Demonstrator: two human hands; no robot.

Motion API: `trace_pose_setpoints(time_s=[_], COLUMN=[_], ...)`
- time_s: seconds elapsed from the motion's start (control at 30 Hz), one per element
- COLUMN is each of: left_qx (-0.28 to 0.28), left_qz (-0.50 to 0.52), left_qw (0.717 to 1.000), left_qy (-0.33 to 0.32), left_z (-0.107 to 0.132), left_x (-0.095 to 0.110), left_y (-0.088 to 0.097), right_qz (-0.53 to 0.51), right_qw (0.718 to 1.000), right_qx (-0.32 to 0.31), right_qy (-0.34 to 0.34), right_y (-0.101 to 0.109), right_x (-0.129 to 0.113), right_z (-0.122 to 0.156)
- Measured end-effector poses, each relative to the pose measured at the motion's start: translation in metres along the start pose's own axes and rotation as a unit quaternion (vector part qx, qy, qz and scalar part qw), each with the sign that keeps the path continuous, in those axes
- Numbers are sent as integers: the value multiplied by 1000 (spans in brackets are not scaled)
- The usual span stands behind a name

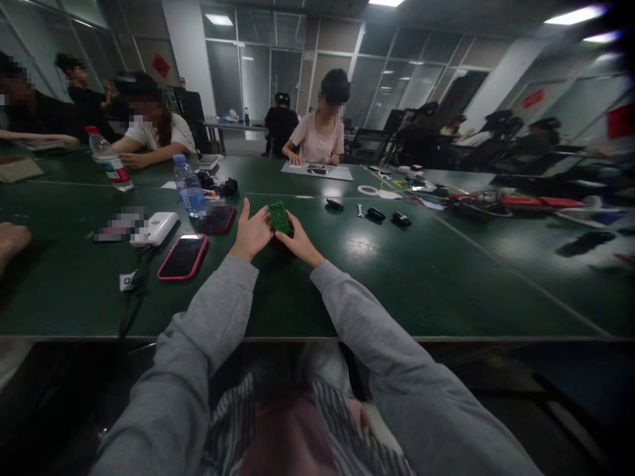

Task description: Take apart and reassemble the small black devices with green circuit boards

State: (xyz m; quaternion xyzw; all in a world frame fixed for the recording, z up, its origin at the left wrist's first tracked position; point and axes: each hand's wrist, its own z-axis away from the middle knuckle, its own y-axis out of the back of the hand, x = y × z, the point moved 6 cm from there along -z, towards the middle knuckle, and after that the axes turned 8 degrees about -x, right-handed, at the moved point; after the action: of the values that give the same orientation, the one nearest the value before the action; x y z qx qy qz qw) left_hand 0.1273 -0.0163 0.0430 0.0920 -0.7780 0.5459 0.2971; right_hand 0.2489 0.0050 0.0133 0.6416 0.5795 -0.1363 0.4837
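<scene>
A small green circuit board is held up above the table, its face tilted toward me. My right hand grips it by the right side and lower edge, with the thumb across the lower front. At the board's left edge is my left hand, palm turned toward the board and thumb raised well apart. Its fingertips reach the edge and are partly hidden there, so I cannot tell how firmly they touch.
A pink-edged phone, a white power bank with a cable and a water bottle are to the left. Small black items and a little wrench lie right of my hands. Across the table sits a person.
</scene>
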Motion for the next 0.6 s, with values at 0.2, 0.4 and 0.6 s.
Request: trace_pose_setpoints(time_s=[0.2, 0.4, 0.6], left_qx=[-26, -23, 68], left_qz=[-5, -32, -18], left_qw=[999, 999, 996], left_qy=[18, 37, -50], left_z=[4, 2, -3], left_x=[-5, -2, 19], left_y=[-12, -5, 44], right_qz=[-47, -90, -21], right_qw=[993, 982, 987], right_qx=[98, 156, 144], right_qy=[-38, -47, -63], right_y=[19, 37, 36], right_x=[5, 12, 10], right_z=[4, 3, 6])
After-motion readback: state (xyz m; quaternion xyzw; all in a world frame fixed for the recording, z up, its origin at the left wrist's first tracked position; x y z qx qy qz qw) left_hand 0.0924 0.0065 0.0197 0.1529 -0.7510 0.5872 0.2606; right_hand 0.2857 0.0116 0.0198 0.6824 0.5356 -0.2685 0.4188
